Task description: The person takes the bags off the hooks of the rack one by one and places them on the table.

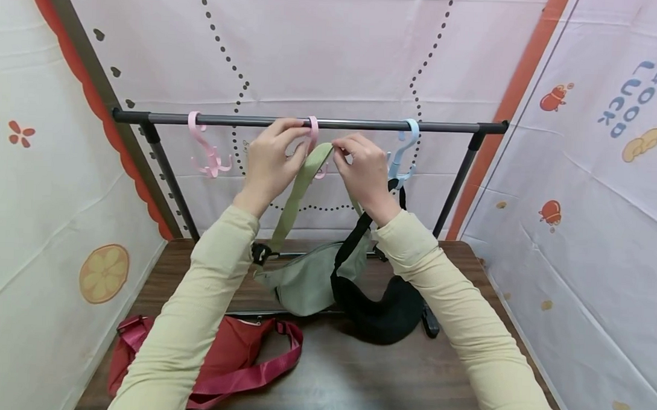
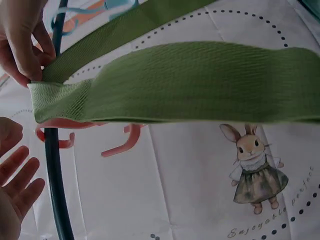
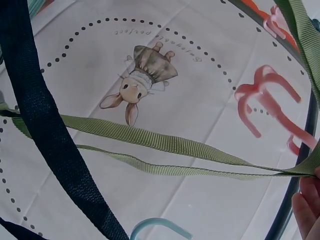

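My right hand (image 1: 362, 170) pinches the top of a green webbing strap (image 1: 296, 198) beside the middle pink hook (image 1: 313, 132). The strap belongs to a grey-green waist bag (image 1: 309, 283), which hangs below the black rail (image 1: 353, 124). My left hand (image 1: 272, 161) is raised at the rail, its fingertips close by the pink hook's upper curve. In the left wrist view, the left fingers (image 2: 22, 185) are extended and apart from the strap. The folded strap end overlaps the hook there, hiding part of it. Fingertips of the right hand (image 3: 310, 200) show at the right wrist view's edge.
A second pink hook (image 1: 210, 155) hangs at the rail's left. On the right, a blue hook (image 1: 402, 153) carries a black bag (image 1: 381, 309) by its strap. A red bag (image 1: 231, 352) lies on the wooden table (image 1: 376, 381) at front left. Printed cloth encloses the sides.
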### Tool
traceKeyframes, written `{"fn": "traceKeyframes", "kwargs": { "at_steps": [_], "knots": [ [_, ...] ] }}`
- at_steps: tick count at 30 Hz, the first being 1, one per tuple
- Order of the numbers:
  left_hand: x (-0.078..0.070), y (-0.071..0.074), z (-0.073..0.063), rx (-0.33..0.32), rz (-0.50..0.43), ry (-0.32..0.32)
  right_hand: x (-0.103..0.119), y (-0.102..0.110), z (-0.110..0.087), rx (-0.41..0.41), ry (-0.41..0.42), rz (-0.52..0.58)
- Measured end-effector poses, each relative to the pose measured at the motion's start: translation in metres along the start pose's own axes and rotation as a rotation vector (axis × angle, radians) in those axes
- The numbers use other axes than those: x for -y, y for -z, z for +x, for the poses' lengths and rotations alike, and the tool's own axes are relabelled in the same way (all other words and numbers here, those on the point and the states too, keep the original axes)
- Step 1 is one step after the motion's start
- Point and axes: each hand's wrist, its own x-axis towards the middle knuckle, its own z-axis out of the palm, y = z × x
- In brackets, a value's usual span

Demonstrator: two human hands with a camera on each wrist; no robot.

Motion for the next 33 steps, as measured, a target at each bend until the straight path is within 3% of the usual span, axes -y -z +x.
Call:
{"fn": "traceKeyframes", "kwargs": {
  "at_steps": [3, 8, 13, 18, 22, 26, 30, 33],
  "knots": [
    [-0.002, 0.004, -0.023, -0.048, -0.035, 0.022, 0.003, -0.001, -0.002, 0.0, 0.013, 0.008],
    [-0.002, 0.014, -0.072, -0.044, -0.091, 0.098, 0.009, -0.002, -0.003, -0.003, 0.029, 0.003],
    [0.003, 0.021, -0.128, -0.057, -0.053, 0.186, 0.011, -0.001, 0.001, -0.015, 0.023, 0.015],
    [0.016, 0.018, -0.183, 0.023, -0.037, 0.339, 0.013, 0.001, 0.005, -0.032, -0.003, 0.018],
    [0.024, 0.013, -0.228, 0.109, -0.065, 0.514, 0.016, 0.0, 0.008, -0.033, 0.005, 0.026],
    [0.024, 0.002, -0.265, 0.171, -0.185, 0.764, 0.019, -0.001, 0.01, -0.037, 0.014, 0.029],
    [0.021, -0.012, -0.288, 0.172, -0.358, 0.988, 0.022, 0.0, 0.011, -0.057, 0.023, 0.028],
    [0.017, -0.023, -0.297, 0.116, -0.489, 1.095, 0.026, 0.001, 0.01, -0.066, 0.034, 0.04]
  ]
}}
